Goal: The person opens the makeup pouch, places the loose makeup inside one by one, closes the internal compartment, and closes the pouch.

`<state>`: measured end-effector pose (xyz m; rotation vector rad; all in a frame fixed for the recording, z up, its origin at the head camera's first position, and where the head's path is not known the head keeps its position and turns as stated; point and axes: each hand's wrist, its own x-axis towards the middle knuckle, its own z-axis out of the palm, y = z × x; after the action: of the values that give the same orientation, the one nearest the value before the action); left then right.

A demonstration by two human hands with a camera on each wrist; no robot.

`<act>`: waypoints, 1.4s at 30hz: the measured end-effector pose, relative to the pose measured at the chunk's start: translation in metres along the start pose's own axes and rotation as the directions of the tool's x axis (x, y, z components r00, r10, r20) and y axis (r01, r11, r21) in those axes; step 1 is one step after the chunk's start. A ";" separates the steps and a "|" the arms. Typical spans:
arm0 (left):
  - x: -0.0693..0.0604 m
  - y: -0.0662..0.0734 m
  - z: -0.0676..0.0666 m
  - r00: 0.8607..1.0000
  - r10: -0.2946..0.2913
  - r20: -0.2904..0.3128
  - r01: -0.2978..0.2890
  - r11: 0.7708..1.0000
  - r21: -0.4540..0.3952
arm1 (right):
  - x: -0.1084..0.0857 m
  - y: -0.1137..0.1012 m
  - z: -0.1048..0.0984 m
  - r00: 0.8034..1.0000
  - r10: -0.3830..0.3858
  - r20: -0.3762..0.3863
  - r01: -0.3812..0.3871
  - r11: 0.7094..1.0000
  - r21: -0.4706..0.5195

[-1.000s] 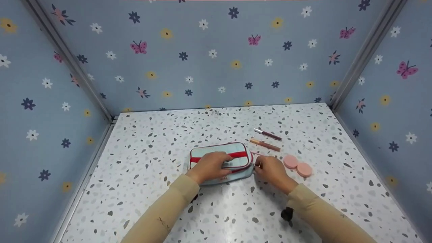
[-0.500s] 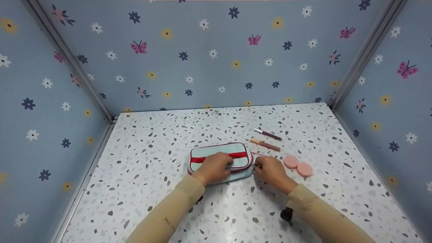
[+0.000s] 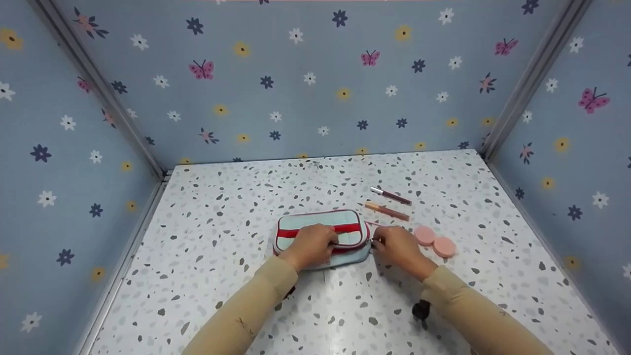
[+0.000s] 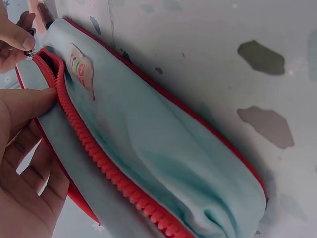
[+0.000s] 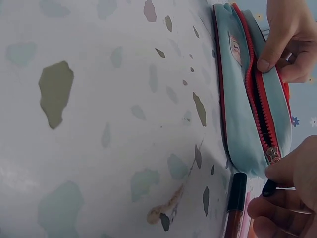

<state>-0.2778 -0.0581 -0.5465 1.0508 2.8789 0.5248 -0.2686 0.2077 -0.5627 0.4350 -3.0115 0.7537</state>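
A light blue pouch [image 3: 345, 258] with red trim and a red strap [image 3: 347, 228] lies on the speckled table. Its red zipper [image 4: 94, 148] is part open, with a dark gap between the teeth in the right wrist view. My left hand [image 3: 311, 245] grips the lid, thumb on the fabric beside the zipper and fingers curled at the strap. At the pouch's right end, my right hand [image 3: 397, 248] pinches the black zipper pull [image 5: 270, 188] between thumb and forefinger, next to the metal slider [image 5: 273, 154].
Two lip gloss tubes, one dark [image 3: 394, 196] and one brown-orange [image 3: 389, 212], lie behind my right hand. Two pink round discs [image 3: 424, 235] sit to its right. A thin pink stick [image 3: 373, 224] shows by the pouch's end. Patterned walls [image 3: 315, 98] enclose the table.
My left hand has shifted slightly right on the lid, and its thumb has drawn in from its spread position toward the fingers. My right hand stays almost in place at the zipper pull.
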 end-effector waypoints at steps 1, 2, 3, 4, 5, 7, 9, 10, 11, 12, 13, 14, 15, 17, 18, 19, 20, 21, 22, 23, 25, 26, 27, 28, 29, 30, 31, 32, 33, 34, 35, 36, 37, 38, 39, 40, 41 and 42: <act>0.000 0.000 0.000 1.000 0.006 -0.001 -0.006 1.000 0.005 | 0.001 0.001 -0.001 1.000 -0.007 -0.004 0.007 1.000 -0.002; -0.001 0.000 -0.001 1.000 0.011 -0.001 -0.011 1.000 0.010 | 0.003 0.002 -0.001 1.000 -0.009 -0.004 0.009 1.000 -0.004; -0.001 -0.001 -0.001 1.000 0.019 -0.005 -0.019 1.000 0.016 | 0.004 0.002 -0.002 1.000 -0.010 -0.004 0.010 1.000 -0.006; -0.001 -0.001 -0.001 1.000 0.028 -0.009 -0.028 0.999 0.022 | 0.005 0.003 -0.002 1.000 -0.009 -0.002 0.009 1.000 -0.007; -0.002 -0.002 -0.001 0.999 0.039 -0.013 -0.039 0.999 0.027 | 0.007 0.004 -0.003 1.000 -0.005 0.000 0.005 1.000 -0.008; -0.003 -0.003 -0.002 0.998 0.056 -0.017 -0.055 0.998 0.032 | 0.009 0.005 -0.004 1.000 -0.007 0.003 0.007 1.000 -0.015; -0.004 -0.004 -0.003 0.998 0.062 -0.021 -0.061 0.998 0.012 | 0.011 0.006 -0.005 1.000 -0.007 0.008 0.007 1.000 -0.020; -0.004 -0.004 -0.004 0.998 0.060 -0.021 -0.061 0.998 -0.005 | 0.012 0.006 -0.006 1.000 -0.006 0.011 0.006 1.000 -0.016; -0.005 -0.005 -0.005 0.998 0.057 -0.019 -0.058 0.998 -0.025 | 0.013 0.007 -0.006 1.000 -0.008 0.012 0.008 1.000 -0.013; -0.005 -0.005 -0.006 0.999 0.048 -0.014 -0.049 0.997 -0.052 | 0.014 0.007 -0.007 1.000 -0.007 0.014 0.007 1.000 -0.007; -0.006 -0.005 -0.007 0.999 0.040 -0.009 -0.041 0.996 -0.079 | 0.015 0.007 -0.008 1.000 -0.004 0.017 0.004 1.000 0.003; -0.006 -0.006 -0.007 0.999 0.033 -0.004 -0.033 0.994 -0.106 | 0.016 0.007 -0.009 1.000 -0.001 0.022 0.001 1.000 0.011; -0.006 -0.006 -0.008 1.000 0.027 0.003 -0.026 0.991 -0.130 | 0.017 0.008 -0.009 1.000 0.006 0.027 -0.007 1.000 0.021; -0.006 -0.007 -0.009 1.000 0.013 0.018 -0.010 0.984 -0.177 | 0.020 0.008 -0.011 0.999 0.021 0.041 -0.023 0.999 0.041; -0.007 -0.008 -0.009 1.000 0.006 0.026 0.000 0.980 -0.198 | 0.022 0.008 -0.011 0.999 0.029 0.046 -0.031 0.998 0.046; -0.007 -0.009 -0.009 1.000 0.000 0.031 0.006 0.977 -0.215 | 0.024 0.009 -0.012 0.998 0.029 0.049 -0.032 0.998 0.045; -0.007 -0.009 -0.009 0.999 -0.005 0.035 0.013 0.973 -0.231 | 0.026 0.009 -0.012 0.998 0.031 0.052 -0.033 0.998 0.045; -0.008 -0.010 -0.009 0.999 -0.011 0.037 0.020 0.970 -0.244 | 0.028 0.009 -0.012 0.998 0.034 0.053 -0.036 0.998 0.044; -0.008 -0.010 -0.009 0.999 -0.016 0.038 0.025 0.967 -0.255 | 0.030 0.010 -0.012 0.998 0.031 0.053 -0.033 0.998 0.044; -0.009 -0.011 -0.008 0.999 -0.016 0.039 0.026 0.964 -0.264 | 0.032 0.010 -0.012 0.998 0.030 0.054 -0.033 0.999 0.042; -0.009 -0.012 -0.006 0.999 -0.016 0.039 0.026 0.959 -0.282 | 0.037 0.011 -0.012 0.998 0.026 0.054 -0.027 0.999 0.035; -0.009 -0.013 -0.006 0.999 -0.014 0.037 0.024 0.957 -0.290 | 0.039 0.011 -0.012 0.998 0.027 0.057 -0.029 0.999 0.037; -0.010 -0.014 -0.005 0.999 -0.013 0.035 0.023 0.955 -0.296 | 0.041 0.011 -0.011 0.998 0.028 0.063 -0.030 0.999 0.039; -0.010 -0.014 -0.004 0.999 -0.012 0.034 0.022 0.953 -0.304 | 0.042 0.012 -0.011 0.997 0.024 0.068 -0.027 0.999 0.041; -0.011 -0.014 -0.004 0.999 -0.015 0.034 0.025 0.950 -0.312 | 0.044 0.012 -0.011 0.997 0.023 0.072 -0.026 0.999 0.042; -0.011 -0.015 -0.003 0.999 -0.016 0.033 0.026 0.948 -0.317 | 0.046 0.012 -0.011 0.997 0.019 0.073 -0.022 0.999 0.043; -0.011 -0.015 -0.003 0.999 -0.016 0.031 0.025 0.946 -0.322 | 0.047 0.012 -0.011 0.997 0.012 0.072 -0.015 0.999 0.043; -0.011 -0.016 -0.002 0.999 -0.013 0.031 0.022 0.946 -0.324 | 0.049 0.012 -0.012 0.997 0.008 0.071 -0.011 0.999 0.048; -0.011 -0.016 -0.002 1.000 -0.007 0.028 0.015 0.945 -0.326 | 0.050 0.012 -0.012 0.998 0.002 0.066 -0.005 0.999 0.049; -0.011 -0.016 -0.002 1.000 0.002 0.025 0.006 0.945 -0.327 | 0.052 0.012 -0.012 0.998 -0.005 0.059 0.003 0.999 0.047; -0.011 -0.017 -0.002 1.000 0.012 0.024 -0.004 0.945 -0.326 | 0.054 0.012 -0.012 0.999 -0.008 0.052 0.006 0.999 0.044; -0.011 -0.017 -0.002 0.999 0.025 0.022 -0.017 0.946 -0.325 | 0.056 0.011 -0.012 0.999 -0.014 0.045 0.013 0.999 0.039; -0.011 -0.017 -0.002 0.999 0.040 0.021 -0.031 0.946 -0.322 | 0.058 0.011 -0.012 0.999 -0.021 0.041 0.020 0.999 0.033; -0.011 -0.017 -0.002 0.998 0.051 0.021 -0.041 0.946 -0.321 | 0.060 0.011 -0.012 0.999 -0.026 0.039 0.025 0.999 0.025; -0.011 -0.017 -0.002 0.998 0.060 0.021 -0.050 0.946 -0.320 | 0.062 0.010 -0.013 0.999 -0.028 0.038 0.027 0.999 0.017; -0.012 -0.017 -0.003 0.998 0.063 0.026 -0.052 0.946 -0.320 | 0.064 0.009 -0.013 0.999 -0.033 0.039 0.033 0.999 0.006; -0.012 -0.017 -0.002 0.997 0.065 0.031 -0.052 0.946 -0.321 | 0.066 0.008 -0.013 0.999 -0.031 0.043 0.031 1.000 0.002; -0.012 -0.017 -0.002 0.997 0.067 0.034 -0.052 0.945 -0.323 | 0.067 0.008 -0.013 0.998 -0.028 0.050 0.028 1.000 -0.003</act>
<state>-0.2794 -0.0790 -0.5508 1.0795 2.6060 0.9252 -0.3361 0.2022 -0.5499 0.5017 -3.0454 0.7462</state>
